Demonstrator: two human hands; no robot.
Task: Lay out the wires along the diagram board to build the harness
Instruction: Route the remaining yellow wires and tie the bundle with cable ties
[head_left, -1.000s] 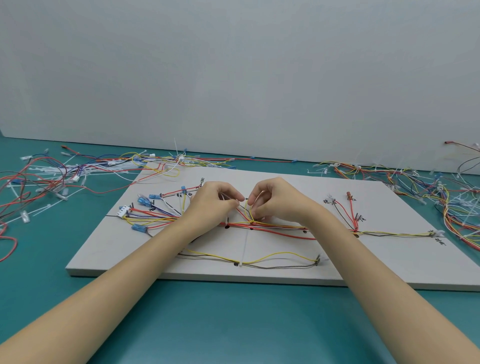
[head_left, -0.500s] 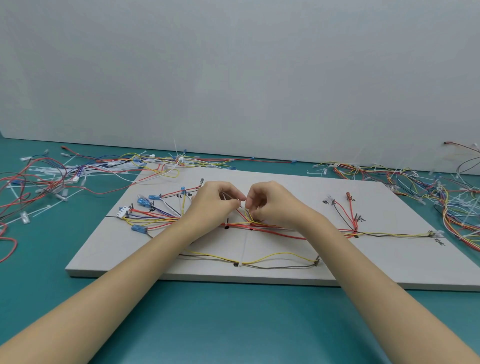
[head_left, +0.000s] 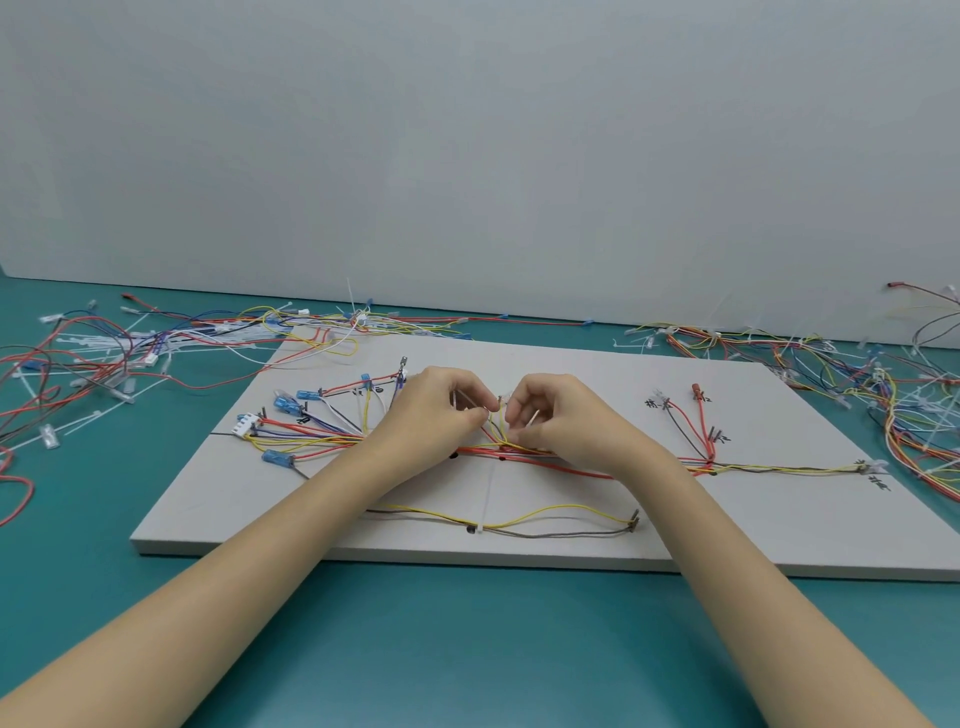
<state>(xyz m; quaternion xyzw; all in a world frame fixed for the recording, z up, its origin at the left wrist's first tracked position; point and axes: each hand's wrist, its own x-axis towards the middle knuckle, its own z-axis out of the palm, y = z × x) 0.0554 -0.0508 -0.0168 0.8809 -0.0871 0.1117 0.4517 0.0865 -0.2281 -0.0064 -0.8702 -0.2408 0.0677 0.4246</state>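
A pale grey diagram board (head_left: 779, 519) lies on the teal table, with red, yellow, blue and brown wires laid across it. Blue connectors (head_left: 283, 402) fan out on the board's left part. At the board's middle my left hand (head_left: 441, 410) and my right hand (head_left: 556, 415) work close together over the central wire bundle (head_left: 501, 441). Both pinch a thin white cable tie (head_left: 470, 402) whose ends show between the fingers. A yellow and brown wire pair (head_left: 550, 522) runs along the board's near part, crossed by a white tie (head_left: 487, 493).
Loose wires and white ties (head_left: 104, 358) are heaped on the table to the left and behind the board. Another tangle of wires (head_left: 893, 405) lies at the right. A grey wall stands behind the table. Bare teal table surface (head_left: 467, 649) lies in front of the board.
My right hand has shifted slightly left and its fingers have lifted a little off the bundle. My left hand has stayed nearly in place.
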